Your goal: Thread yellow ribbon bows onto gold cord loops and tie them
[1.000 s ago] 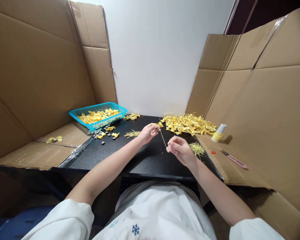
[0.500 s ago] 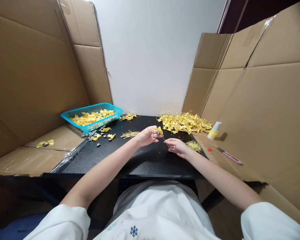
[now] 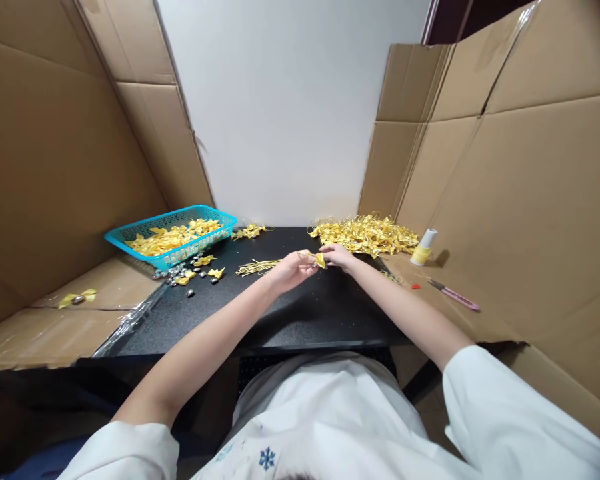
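Observation:
Above the middle of the black table, my left hand [image 3: 299,271] pinches a small yellow ribbon bow [image 3: 321,261] that pokes out past its fingertips. My right hand [image 3: 338,255] is close against the bow's far right side, its fingers drawn together; whatever lies between them is too small to make out. Just left of my left hand lies a bundle of gold twist ties [image 3: 256,267]. Behind my right hand spreads a large heap of finished yellow bows [image 3: 367,235] with thin gold loops.
A blue basket [image 3: 111,236] of yellow bows stands at the back left, with silver beads [image 3: 191,293] and loose bows before it. Pink-handled thread snips [image 3: 461,298], a spool of yellow thread [image 3: 421,255] and a red scrap [image 3: 416,287] lie right. Cardboard walls [image 3: 520,200] flank the table.
My right hand has moved up and away from me, from below the bow, where it held a thin strand, to beside it. My left hand keeps the bow. The view has shifted slightly.

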Available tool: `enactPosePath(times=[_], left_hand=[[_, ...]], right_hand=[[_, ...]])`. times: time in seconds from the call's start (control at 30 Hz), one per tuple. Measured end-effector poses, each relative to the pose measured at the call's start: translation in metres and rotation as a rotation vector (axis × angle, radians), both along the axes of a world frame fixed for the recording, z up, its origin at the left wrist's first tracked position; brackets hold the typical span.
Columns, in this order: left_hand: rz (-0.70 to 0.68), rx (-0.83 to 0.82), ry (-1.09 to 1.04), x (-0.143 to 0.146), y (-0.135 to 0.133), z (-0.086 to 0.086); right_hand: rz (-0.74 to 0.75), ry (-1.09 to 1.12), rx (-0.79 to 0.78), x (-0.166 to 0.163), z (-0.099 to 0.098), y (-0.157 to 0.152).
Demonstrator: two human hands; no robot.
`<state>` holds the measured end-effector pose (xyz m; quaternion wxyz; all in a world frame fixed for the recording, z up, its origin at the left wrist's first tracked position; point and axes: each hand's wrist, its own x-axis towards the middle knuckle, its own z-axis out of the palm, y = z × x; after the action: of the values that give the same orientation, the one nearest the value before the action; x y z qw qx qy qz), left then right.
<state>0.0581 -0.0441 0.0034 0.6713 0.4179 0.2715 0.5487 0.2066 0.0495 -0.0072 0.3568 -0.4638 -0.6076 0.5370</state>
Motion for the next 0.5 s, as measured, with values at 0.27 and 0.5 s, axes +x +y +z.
enactPosePath(times=[0.27, 0.5], left_hand=[[0.161, -0.029, -0.003, -0.011, 0.014, 0.003], [0.117, -0.024, 0.102, -0.006, 0.006, 0.002]], right_hand=[[0.15, -0.018, -0.303, 0.012, 0.02, -0.046], [0.198, 0.557, -0.496, -0.021, 0.031, -0.056]])
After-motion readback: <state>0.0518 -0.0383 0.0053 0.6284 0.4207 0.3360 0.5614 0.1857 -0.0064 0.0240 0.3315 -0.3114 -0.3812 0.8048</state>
